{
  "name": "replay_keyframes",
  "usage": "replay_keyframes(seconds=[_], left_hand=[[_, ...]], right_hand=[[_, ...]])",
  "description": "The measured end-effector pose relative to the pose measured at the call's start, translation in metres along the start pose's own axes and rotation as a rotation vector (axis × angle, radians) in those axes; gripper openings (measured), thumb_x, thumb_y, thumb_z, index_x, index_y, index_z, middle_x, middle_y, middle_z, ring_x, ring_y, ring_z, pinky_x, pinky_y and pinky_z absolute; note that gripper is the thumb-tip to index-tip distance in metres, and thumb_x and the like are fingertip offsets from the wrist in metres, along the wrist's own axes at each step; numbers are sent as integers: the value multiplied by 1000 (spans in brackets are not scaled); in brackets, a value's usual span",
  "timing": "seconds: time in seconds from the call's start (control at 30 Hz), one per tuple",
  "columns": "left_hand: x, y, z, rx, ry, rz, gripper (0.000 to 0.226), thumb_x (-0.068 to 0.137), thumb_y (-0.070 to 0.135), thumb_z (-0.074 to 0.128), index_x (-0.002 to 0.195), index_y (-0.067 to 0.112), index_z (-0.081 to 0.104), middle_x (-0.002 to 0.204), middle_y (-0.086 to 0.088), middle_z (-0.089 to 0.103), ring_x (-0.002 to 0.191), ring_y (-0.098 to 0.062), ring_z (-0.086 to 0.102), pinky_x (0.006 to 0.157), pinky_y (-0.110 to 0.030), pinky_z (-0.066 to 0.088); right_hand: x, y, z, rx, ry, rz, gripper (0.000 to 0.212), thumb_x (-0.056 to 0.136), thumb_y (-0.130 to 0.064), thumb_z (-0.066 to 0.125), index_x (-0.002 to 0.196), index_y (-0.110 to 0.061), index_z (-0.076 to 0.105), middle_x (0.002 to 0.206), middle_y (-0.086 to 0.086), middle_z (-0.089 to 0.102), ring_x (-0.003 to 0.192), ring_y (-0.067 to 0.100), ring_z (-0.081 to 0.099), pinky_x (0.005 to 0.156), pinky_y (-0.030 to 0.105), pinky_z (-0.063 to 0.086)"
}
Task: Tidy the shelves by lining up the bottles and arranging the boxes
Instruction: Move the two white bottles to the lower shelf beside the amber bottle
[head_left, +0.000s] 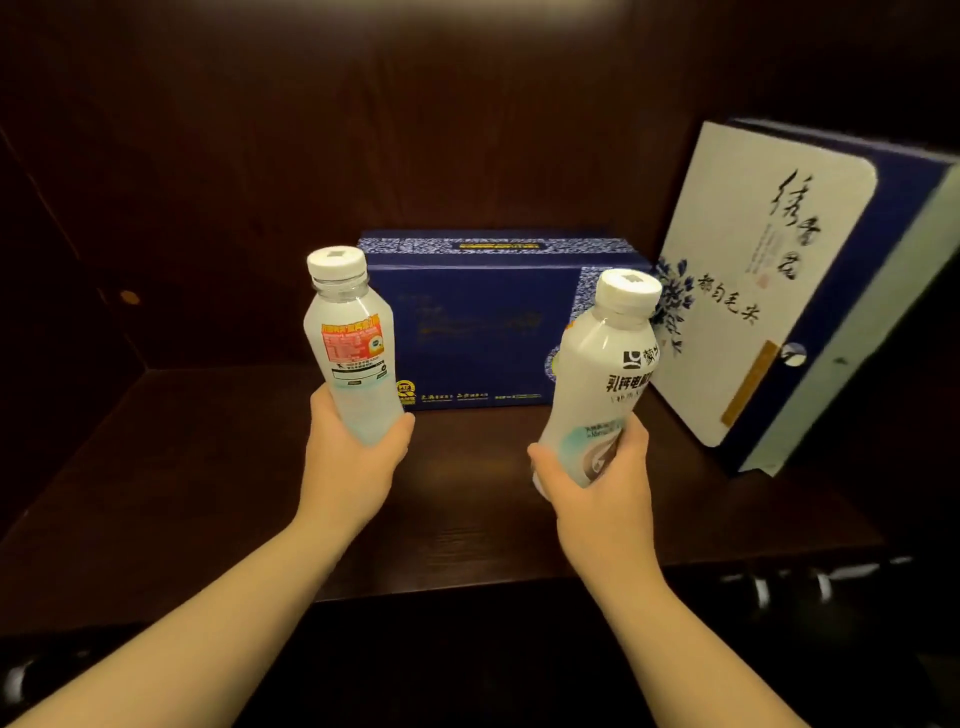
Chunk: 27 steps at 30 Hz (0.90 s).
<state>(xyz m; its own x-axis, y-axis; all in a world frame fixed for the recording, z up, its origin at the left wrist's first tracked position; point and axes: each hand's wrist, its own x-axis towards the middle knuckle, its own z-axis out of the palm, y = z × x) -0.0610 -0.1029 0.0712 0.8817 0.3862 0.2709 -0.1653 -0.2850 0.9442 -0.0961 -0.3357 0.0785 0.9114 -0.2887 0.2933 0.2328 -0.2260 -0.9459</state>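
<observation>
— What's in each hand?

— A bottle apiece. The left hand (349, 457) is wrapped round the base of the left bottle (352, 353), a pale one with a white cap and a red-and-orange label panel facing us. The right hand (597, 483) grips the lower part of the right bottle (597, 384), also white-capped, with dark lettering on its front. That one leans a little to the right.

— Are they standing on the shelf?

— Both look lifted above the dark wooden shelf (208, 467), though the hands hide their bottoms, so I can't be sure.

— And the boxes?

— A long blue box (488, 332) lies flat at the back, behind and between the two bottles. To its right a white box (748, 291) with brush lettering, a blue flower and a navy edge stands tilted, leaning toward the right side.
</observation>
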Motion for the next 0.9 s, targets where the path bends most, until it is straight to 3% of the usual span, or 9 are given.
replay_keyframes(seconds=[0.13,0.2,0.27,0.37,0.67,0.8,0.9], left_hand=[[-52,61,28,-21,-43,76,61,76,25,82,121,29,41,103,7,59,89,-3,63,54,-8,47],[-80,91,43,-29,-86,108,60,77,26,82,121,33,42,106,9,57,92,-5,61,56,-8,47],[-108,123,60,-48,-132,144,56,78,25,82,114,41,41,108,10,56,90,6,58,56,-8,47],[-145,165,88,-78,-167,198,57,79,23,82,118,34,42,109,9,56,91,11,56,58,-8,48],[-280,275,206,-101,-261,284,48,76,38,78,108,41,43,104,16,59,88,12,56,66,-21,44],[-321,305,262,-128,-312,328,50,75,31,82,109,38,46,101,16,62,85,14,58,58,-7,41],[-341,321,301,-168,-358,330,49,75,29,82,109,36,48,96,13,62,81,14,59,55,-4,42]], right_hand=[[-14,-32,-67,12,62,-67,71,70,-45,85,124,-57,40,123,-16,57,109,1,57,86,24,52],[-22,-49,-103,26,104,-103,70,66,-49,85,120,-61,41,121,-17,59,108,2,58,87,28,52],[-31,-64,-143,31,139,-147,70,64,-53,83,121,-58,43,120,-17,60,109,4,59,89,31,52],[-45,-86,-204,13,161,-212,67,67,-51,83,113,-68,38,120,-20,58,112,2,58,92,32,50],[-87,-115,-408,-56,233,-291,68,72,-40,86,108,-73,38,116,-21,61,106,-2,60,78,16,52],[-93,-116,-478,-134,287,-314,68,73,-41,85,108,-75,37,118,-20,60,110,3,59,81,23,54],[-90,-113,-516,-169,329,-294,67,72,-48,82,112,-73,35,121,-20,58,115,7,57,86,31,54]])
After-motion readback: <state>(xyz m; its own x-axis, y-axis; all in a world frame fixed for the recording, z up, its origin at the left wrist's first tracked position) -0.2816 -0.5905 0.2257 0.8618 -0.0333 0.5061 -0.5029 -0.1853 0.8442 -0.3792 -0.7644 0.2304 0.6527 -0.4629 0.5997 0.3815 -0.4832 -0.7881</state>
